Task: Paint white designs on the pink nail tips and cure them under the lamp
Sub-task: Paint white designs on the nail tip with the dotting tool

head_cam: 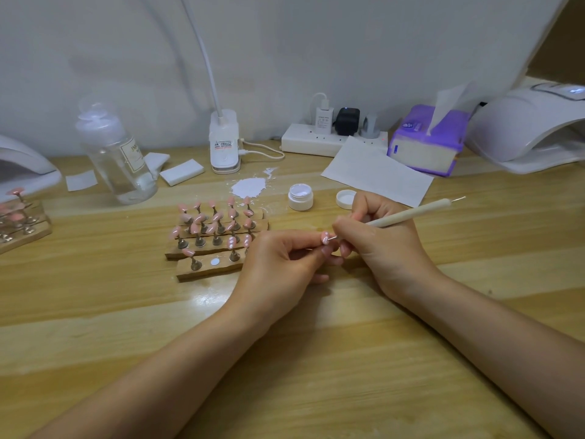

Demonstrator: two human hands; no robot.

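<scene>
My left hand (281, 261) pinches the stand of a pink nail tip (325, 237) that carries white dots. My right hand (380, 239) grips a cream dotting tool (411, 213), and its metal point touches that nail tip. Several pink nail tips on metal stands (215, 226) sit in wooden holder blocks (209, 269) just left of my hands; two of the nearer ones show white marks. An open white gel pot (300, 196) and its lid (345, 198) stand beyond my hands. A white curing lamp (531, 128) is at the back right.
A second lamp (22, 166) and another holder with pink tips (19, 220) are at the far left. A clear bottle (117, 153), white pads (182, 172), a desk-light base (224, 144), a power strip (332, 137), a tissue pack (427, 144), paper (376, 175) and a white smear (250, 186) lie behind.
</scene>
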